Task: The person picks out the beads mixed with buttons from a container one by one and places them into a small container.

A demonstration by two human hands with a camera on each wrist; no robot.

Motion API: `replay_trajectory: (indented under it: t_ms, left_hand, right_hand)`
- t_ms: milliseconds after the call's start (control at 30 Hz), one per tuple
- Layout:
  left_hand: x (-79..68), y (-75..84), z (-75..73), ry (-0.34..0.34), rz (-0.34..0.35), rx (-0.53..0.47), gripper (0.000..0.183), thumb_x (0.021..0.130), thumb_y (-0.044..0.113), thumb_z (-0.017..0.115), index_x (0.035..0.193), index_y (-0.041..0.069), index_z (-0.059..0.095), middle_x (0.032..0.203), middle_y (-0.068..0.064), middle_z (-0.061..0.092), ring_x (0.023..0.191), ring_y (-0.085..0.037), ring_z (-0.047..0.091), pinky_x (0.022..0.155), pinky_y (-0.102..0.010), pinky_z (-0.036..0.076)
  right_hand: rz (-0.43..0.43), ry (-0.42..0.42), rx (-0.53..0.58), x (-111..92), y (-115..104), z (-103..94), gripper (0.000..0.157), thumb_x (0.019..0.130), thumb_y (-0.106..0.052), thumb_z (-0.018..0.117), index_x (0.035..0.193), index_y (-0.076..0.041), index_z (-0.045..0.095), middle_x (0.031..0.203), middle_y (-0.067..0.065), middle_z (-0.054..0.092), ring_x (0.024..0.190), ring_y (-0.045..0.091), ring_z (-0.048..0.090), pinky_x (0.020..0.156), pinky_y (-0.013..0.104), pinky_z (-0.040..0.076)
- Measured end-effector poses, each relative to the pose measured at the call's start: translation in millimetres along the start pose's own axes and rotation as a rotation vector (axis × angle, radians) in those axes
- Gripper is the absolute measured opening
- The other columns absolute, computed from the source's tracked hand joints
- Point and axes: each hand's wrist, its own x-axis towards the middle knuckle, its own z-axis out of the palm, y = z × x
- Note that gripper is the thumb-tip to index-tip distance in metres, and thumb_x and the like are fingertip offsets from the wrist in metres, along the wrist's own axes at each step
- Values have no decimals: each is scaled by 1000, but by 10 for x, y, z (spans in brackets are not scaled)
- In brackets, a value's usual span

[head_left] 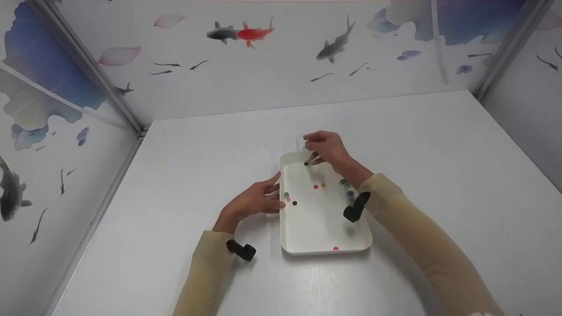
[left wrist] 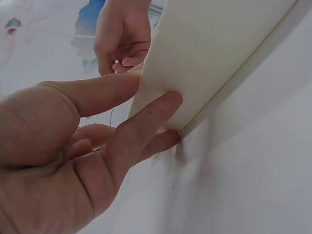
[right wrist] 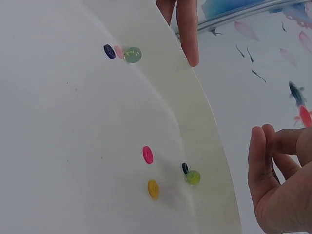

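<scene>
A shallow white tray (head_left: 318, 232) lies on the table with several small buttons and clear round beads in it. My left hand (head_left: 254, 199) touches the tray's left side wall with extended fingers. In the left wrist view its fingertips (left wrist: 170, 101) rest on the wall. My right hand (head_left: 327, 148) hovers over the tray's far edge, thumb and fingertips together; whether something small sits between them is hidden. Close by are a yellow-green bead (right wrist: 193, 177) and a dark button (right wrist: 185, 168). Mid-tray lie a pink button (right wrist: 147, 154) and a yellow button (right wrist: 153, 189).
Near the left wall sit a dark blue button (right wrist: 109, 51), a pale pink piece (right wrist: 118, 51) and a green bead (right wrist: 132, 54). Another pink button (head_left: 336, 248) lies by the near edge. Something faint and translucent (head_left: 300, 143) stands beyond the tray. Printed panels enclose the table.
</scene>
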Motion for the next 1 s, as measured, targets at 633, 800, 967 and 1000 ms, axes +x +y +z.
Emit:
replay_trajectory:
  t_ms: [633,800,967,1000]
  left_hand:
    - [-9,12,-23,-11,34,-9,94,86,4,77,159,12,18,155,-15,36,133,-25,48,93,-35,53]
    - [-5,0,-23,-10,35,14,94,87,8,78,159,13,19,155,-13,37,128,-24,53,93,-34,53]
    - [7,-15,-33,-12,30,11,94,87,8,78,159,13,18,155,-13,37,127,-23,54,93,-34,53]
    - [7,-16,-34,-13,29,14,94,87,8,78,160,13,18,156,-12,36,127,-22,54,93,-33,53]
  right_hand:
    - [2,-83,-35,-151,64,159,33,99,-12,63,129,1,62,113,14,65,86,24,67,69,33,61]
    - [41,-110,-53,-173,89,200,32,98,-12,64,128,-2,64,116,14,66,91,26,68,71,34,61]
    - [67,-123,-82,-195,90,244,31,97,-12,65,128,-3,64,117,14,66,95,27,67,72,34,61]
    - [69,-128,-88,-199,94,252,32,97,-12,64,128,-3,64,117,14,66,95,27,67,72,34,61]
